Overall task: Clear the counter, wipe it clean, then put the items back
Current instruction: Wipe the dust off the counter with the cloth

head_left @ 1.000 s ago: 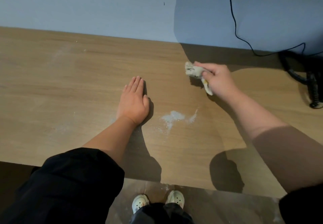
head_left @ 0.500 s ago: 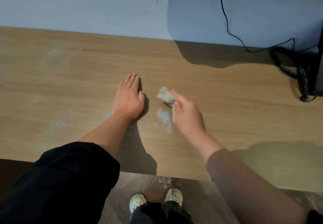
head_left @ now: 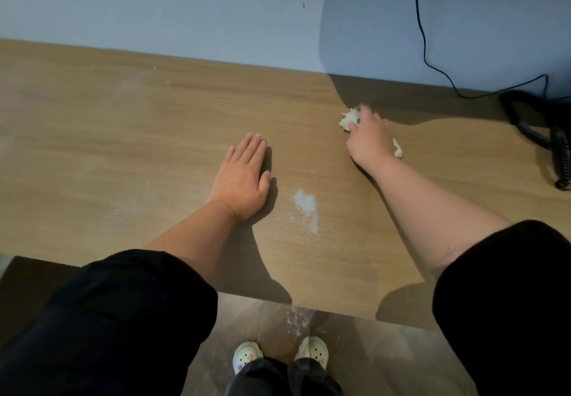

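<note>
Now my right hand (head_left: 369, 139) is back out near the wall, fingers curled round the crumpled rag (head_left: 349, 119) and pressing it on the counter (head_left: 123, 136). Half a second ago it was down beside the powder (head_left: 306, 207). That stroke narrowed the white patch, but a streak remains just right of my left hand (head_left: 242, 176), which lies flat, fingers straight and together. I judge the wiping half done: another pass is needed, and some powder has reached the floor (head_left: 355, 349).
</note>
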A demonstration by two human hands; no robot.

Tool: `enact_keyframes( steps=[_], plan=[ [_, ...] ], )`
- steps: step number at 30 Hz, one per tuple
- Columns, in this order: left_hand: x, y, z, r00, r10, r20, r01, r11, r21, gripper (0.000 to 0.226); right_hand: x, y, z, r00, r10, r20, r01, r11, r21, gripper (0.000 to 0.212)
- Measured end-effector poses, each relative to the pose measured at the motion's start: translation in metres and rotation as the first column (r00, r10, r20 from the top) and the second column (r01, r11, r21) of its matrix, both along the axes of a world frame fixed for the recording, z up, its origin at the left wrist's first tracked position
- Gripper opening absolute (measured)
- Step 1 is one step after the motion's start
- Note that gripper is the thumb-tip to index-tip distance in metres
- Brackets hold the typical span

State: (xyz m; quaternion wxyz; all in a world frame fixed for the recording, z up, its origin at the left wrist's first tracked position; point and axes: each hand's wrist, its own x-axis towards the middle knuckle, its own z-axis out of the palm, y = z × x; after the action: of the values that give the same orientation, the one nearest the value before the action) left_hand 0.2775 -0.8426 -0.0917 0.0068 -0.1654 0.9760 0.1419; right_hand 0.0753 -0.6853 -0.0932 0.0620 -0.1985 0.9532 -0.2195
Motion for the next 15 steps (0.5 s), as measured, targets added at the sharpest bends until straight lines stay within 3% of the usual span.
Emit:
enact_keyframes(
  steps=[3,5,9,11,15],
  plan=[
    [0.013,0.006,0.001,1.0,0.01,0.022,-0.01,1.0,0.015,0.072,0.024,-0.006,0.004,0.981,0.193,0.01,-0.193,0.981,-0.014,0.039],
    [0.021,0.01,0.003,1.0,0.013,0.029,-0.013,1.0,0.018,0.073,0.053,0.005,0.007,0.941,0.337,0.028,-0.335,0.941,-0.048,0.048],
    [0.037,0.022,0.009,0.995,0.052,0.082,-0.054,0.998,0.023,0.074,0.099,0.031,0.009,0.873,0.486,0.044,-0.475,0.867,-0.154,0.054],
    [0.046,0.026,0.01,0.988,0.087,0.129,-0.089,0.996,0.009,0.075,0.099,0.037,0.013,0.887,0.438,0.149,-0.396,0.885,-0.245,0.05],
    [0.063,0.032,0.0,0.974,0.136,0.181,-0.133,0.991,-0.03,0.069,0.048,0.025,0.015,0.994,0.026,0.108,0.015,0.932,-0.363,0.043]
  ],
)
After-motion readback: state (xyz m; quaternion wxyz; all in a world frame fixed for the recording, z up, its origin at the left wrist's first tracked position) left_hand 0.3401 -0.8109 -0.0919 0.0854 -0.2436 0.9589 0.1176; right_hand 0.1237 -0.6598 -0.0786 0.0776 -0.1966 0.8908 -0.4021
